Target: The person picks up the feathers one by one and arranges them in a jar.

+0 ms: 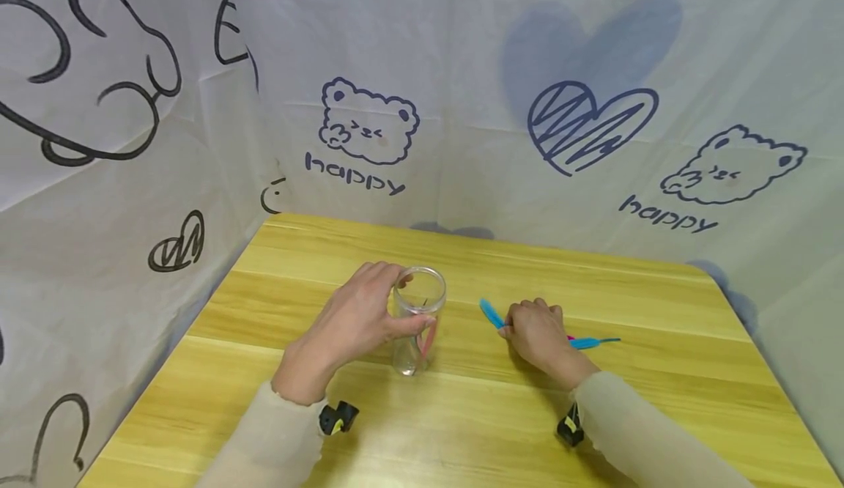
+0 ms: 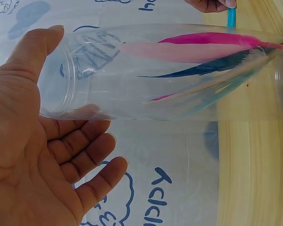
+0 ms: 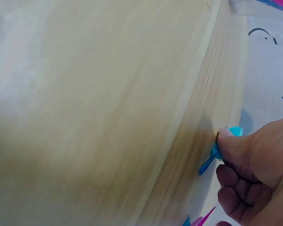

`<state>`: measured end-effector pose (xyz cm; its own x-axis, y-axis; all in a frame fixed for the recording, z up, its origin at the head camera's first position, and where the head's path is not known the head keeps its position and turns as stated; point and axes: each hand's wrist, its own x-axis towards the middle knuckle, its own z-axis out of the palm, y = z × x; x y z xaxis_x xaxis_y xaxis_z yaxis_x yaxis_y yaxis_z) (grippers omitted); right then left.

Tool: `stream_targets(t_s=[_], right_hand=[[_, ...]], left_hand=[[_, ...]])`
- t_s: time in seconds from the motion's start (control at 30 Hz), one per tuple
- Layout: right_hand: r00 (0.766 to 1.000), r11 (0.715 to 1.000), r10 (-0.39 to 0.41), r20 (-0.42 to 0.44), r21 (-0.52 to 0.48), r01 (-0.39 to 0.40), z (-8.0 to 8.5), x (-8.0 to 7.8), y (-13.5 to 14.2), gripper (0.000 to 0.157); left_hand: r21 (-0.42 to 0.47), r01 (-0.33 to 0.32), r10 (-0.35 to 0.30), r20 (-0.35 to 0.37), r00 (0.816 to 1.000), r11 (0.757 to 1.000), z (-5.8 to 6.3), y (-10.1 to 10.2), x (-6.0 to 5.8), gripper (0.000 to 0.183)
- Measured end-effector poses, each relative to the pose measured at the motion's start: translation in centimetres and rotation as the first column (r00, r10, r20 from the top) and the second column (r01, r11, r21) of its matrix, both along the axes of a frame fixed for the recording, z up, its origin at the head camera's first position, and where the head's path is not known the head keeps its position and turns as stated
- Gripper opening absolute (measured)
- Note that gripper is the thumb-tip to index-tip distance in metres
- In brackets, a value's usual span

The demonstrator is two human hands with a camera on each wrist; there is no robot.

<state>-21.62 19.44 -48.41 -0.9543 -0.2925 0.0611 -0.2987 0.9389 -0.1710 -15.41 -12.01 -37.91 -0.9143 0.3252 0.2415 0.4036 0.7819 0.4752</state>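
My left hand grips a tall clear plastic jar near its rim, thumb on one side and forefinger on the other. In the left wrist view its other fingers spread loosely behind the jar. Inside stand several feathers: a magenta feather, a pale pink feather, a dark blue feather, and beige and teal ones. To the right of the jar, my right hand pinches a bright blue feather between thumb and forefinger, low over the table; the palm hides part of it.
Beside my right wrist, another blue feather lies on the wooden table, with a bit of magenta feather next to it. White cloth with drawn bears and hearts hangs behind the table and along its left side.
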Motion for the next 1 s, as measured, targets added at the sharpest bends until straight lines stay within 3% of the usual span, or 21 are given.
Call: stream_targets(t_s=[0.27, 0.63, 1.0], right_hand=[[0.988, 0.995, 0.073, -0.133, 0.084, -0.063, -0.4, 0.7, -0.7, 0.015], [0.992, 0.997, 0.06, -0.107, 0.058, -0.054, -0.6, 1.0, -0.9, 0.008], [0.97, 0.995, 0.1, -0.223, 0.052, -0.09, -1.0, 1.2, -0.5, 0.014]], left_hand=[[0.0, -0.001, 0.001, -0.005, 1.0, 1.0, 0.0, -0.1, 0.1, 0.068], [-0.002, -0.004, 0.004, 0.0, 1.0, 1.0, -0.2, -0.1, 0.3, 0.07], [-0.011, -0.01, 0.01, -0.013, 1.0, 1.0, -0.5, -0.1, 0.4, 0.07]])
